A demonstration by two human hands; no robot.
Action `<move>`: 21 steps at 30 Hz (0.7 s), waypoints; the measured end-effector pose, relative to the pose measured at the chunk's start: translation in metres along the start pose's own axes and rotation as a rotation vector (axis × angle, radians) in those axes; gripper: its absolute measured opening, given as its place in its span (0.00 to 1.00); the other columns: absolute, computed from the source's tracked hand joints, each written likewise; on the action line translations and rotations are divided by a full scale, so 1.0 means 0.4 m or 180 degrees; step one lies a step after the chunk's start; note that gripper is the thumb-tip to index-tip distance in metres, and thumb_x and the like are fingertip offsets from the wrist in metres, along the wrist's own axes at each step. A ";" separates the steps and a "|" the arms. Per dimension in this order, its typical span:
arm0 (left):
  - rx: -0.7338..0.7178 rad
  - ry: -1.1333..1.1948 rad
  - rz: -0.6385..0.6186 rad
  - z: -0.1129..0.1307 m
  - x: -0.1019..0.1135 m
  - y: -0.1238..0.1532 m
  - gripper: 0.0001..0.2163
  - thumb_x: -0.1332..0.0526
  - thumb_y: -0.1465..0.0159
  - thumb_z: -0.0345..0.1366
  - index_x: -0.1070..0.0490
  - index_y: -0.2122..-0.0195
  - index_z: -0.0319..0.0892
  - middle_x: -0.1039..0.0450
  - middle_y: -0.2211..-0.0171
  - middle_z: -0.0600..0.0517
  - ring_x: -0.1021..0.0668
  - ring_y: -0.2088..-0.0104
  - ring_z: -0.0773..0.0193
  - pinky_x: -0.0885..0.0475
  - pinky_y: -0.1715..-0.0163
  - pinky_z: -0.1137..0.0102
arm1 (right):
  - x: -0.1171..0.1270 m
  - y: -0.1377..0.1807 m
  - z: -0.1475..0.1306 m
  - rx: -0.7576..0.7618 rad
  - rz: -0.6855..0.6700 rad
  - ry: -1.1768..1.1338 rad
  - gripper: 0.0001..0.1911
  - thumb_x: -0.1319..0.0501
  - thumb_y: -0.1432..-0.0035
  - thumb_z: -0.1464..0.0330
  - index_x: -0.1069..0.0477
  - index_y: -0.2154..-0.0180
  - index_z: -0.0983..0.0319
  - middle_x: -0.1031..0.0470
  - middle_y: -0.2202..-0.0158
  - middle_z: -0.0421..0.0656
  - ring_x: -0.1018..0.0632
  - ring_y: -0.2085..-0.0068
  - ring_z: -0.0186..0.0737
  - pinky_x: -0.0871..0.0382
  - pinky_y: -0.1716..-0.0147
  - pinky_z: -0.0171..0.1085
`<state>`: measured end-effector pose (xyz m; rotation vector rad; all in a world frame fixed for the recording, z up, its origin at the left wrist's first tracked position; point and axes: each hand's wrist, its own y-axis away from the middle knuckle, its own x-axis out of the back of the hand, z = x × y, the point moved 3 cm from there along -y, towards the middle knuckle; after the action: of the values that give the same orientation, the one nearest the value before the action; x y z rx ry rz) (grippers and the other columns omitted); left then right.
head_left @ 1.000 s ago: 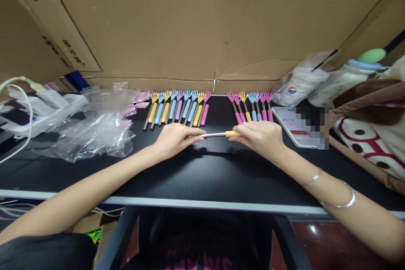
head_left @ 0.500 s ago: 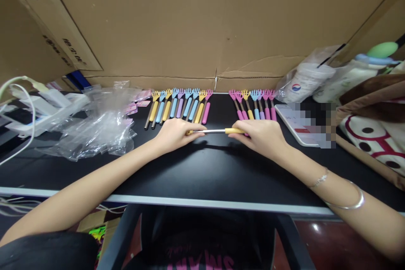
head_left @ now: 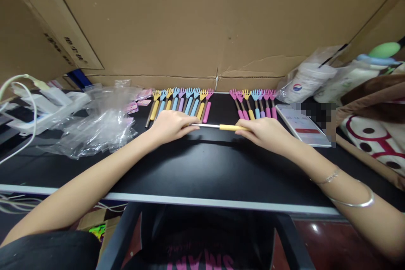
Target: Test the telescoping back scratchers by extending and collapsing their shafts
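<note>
Hovering level over bare black tabletop, inside its straight silver edge: slim silver metal rod with yellow handle, left hand pinching the metal part, right hand gripping the handle, both knuckles-up.

Blk desk is backed by cardbd panel. At far L, wht pwr strip is crossed by wht cable. At R, phone is laid flat, partly pixelated; beyond it, cup is wrapped in clr plastic, w/ grn-topped bottle & brown-trimmed bag placed nearby.
</note>
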<state>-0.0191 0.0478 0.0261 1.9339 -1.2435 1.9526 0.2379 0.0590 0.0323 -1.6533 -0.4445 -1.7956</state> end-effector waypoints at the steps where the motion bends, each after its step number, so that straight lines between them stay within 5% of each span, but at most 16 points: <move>1: -0.0041 0.0005 0.0019 0.002 -0.001 0.001 0.16 0.49 0.34 0.48 0.24 0.60 0.49 0.21 0.70 0.54 0.21 0.71 0.66 0.42 0.78 0.74 | -0.006 0.000 -0.001 0.0033 0.0042 0.0032 0.21 0.56 0.36 0.54 0.32 0.67 0.59 0.31 0.79 0.39 0.33 0.80 0.33 0.53 0.79 0.32; 21: 0.0240 0.0123 0.0055 0.019 -0.001 0.008 0.17 0.49 0.34 0.50 0.23 0.59 0.50 0.21 0.71 0.53 0.22 0.73 0.64 0.45 0.79 0.74 | 0.000 0.011 -0.015 0.0045 0.0668 0.0551 0.22 0.56 0.36 0.55 0.31 0.68 0.60 0.27 0.77 0.40 0.31 0.78 0.31 0.55 0.80 0.33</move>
<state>-0.0151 0.0412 0.0230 1.9159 -1.1976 2.0639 0.2364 0.0519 0.0304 -1.4612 -0.1982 -1.7548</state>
